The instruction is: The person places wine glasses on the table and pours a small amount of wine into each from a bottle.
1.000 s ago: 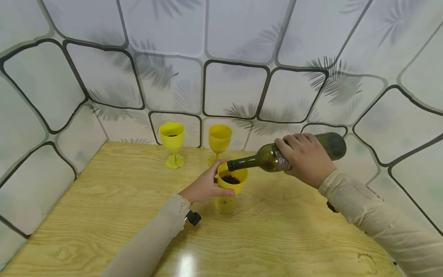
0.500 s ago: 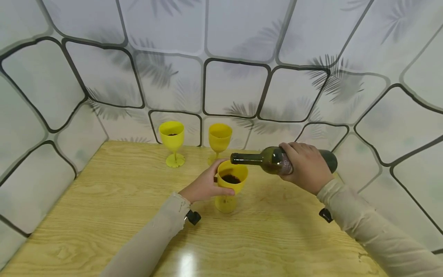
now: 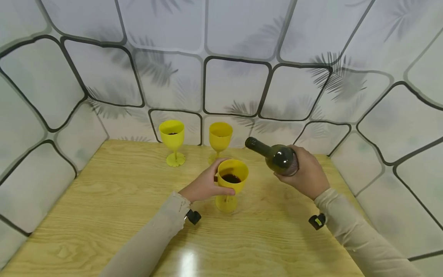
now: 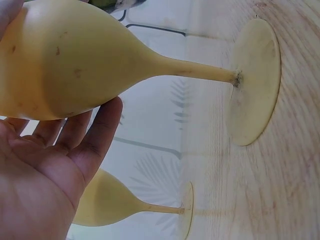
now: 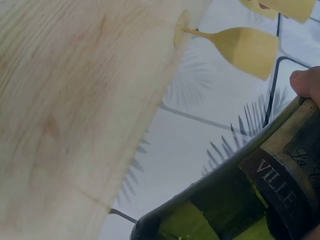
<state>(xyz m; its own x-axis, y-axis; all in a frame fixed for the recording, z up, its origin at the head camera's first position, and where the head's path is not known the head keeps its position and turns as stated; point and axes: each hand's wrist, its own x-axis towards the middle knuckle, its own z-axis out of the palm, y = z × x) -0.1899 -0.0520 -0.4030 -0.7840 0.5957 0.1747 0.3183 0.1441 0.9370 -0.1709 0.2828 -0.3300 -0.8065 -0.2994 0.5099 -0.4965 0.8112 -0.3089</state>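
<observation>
Pale wood worktop (image 3: 104, 215) w/ leaf-print panels behind. Near goblet (image 3: 231, 181) stands upright at centre, dark liquid inside; my left hand (image 3: 204, 187) cups its bowl, fingers curled round. Bottle (image 3: 275, 156) sits just right of it in my right hand (image 3: 306, 175), gripped at the body, long axis tilted, neck up and pointing back-left. Count: 3 yellow goblets, 1 bottle; the other 2 goblets (image 3: 172, 142) (image 3: 219, 140) stand at the back.

three yellow goblets (image 3: 231, 184) on wooden table (image 3: 104, 215)

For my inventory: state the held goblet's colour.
Yellow goblet, dark liquid inside; head view shows best.
</observation>
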